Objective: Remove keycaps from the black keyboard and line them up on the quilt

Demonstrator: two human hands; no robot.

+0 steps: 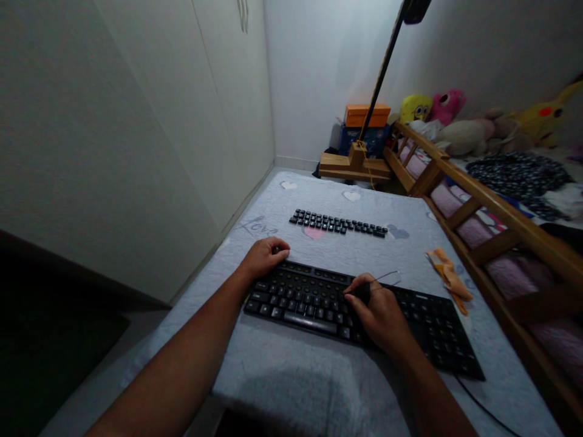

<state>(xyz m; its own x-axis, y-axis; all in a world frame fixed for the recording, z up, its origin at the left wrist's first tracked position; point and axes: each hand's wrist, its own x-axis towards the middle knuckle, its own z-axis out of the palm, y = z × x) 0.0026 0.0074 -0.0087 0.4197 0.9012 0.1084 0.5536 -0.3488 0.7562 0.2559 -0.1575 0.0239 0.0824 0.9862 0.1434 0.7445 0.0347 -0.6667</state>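
Note:
A black keyboard [314,323] lies on the pale cloth-covered table [255,376], its upper left rows without keycaps. My left hand [265,258] rests at its top left corner, fingers curled; what they hold, if anything, is hidden. Over the middle right of the keyboard, my right hand [376,306] pinches a thin wire tool [387,274], whose loop sticks out behind the fingers. Something dark sits between the thumb and fingers. Beyond the keyboard, loose black keycaps [337,223] stand in rows on the cloth.
An orange cloth pouch [449,274] lies right of the keyboard. A wooden bed rail [473,206] runs along the right side, with plush toys behind. A wooden stand [356,162] with a pole is past the far edge. The keyboard cable [485,408] trails bottom right.

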